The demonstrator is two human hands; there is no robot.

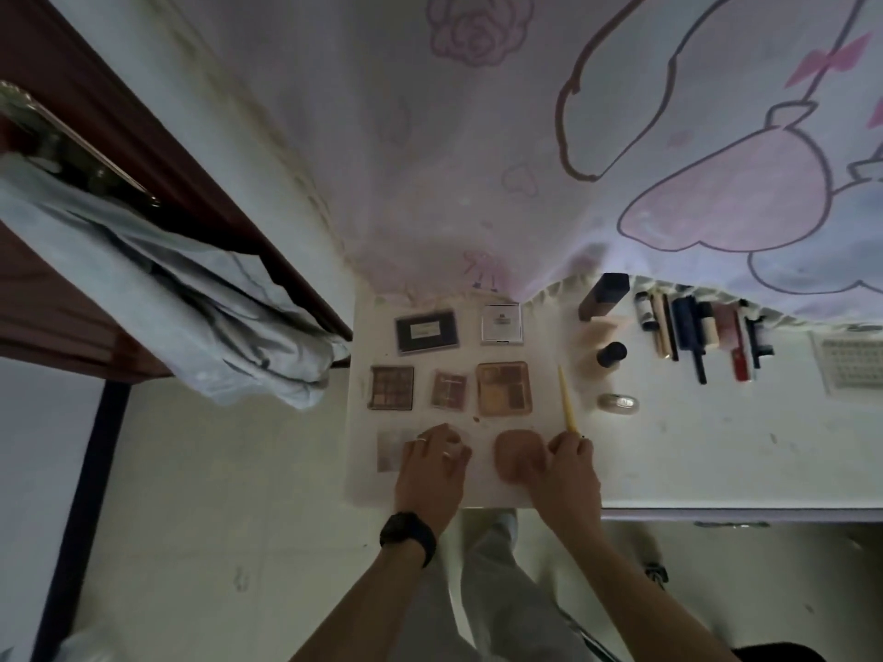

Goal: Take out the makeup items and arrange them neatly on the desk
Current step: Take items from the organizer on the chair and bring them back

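Makeup lies in rows on the white desk (693, 461). At the back are a dark compact (426, 331) and a white compact (500, 323). In the middle row sit three eyeshadow palettes (392, 387), (449, 390), (503, 388). My left hand (437, 453) rests on a clear flat case (389, 450) near the front edge. My right hand (568, 453) touches a peach compact (520, 457) and pinches the lower end of a yellow pencil (567, 398) that points away from me.
Further right stand a dark bottle (603, 294), a small black-capped jar (611, 353), a silver pot (618, 402) and a row of several pens and tubes (702, 332). A printed curtain (621, 136) hangs behind. A wooden frame with a draped cloth (200, 298) stands on the left.
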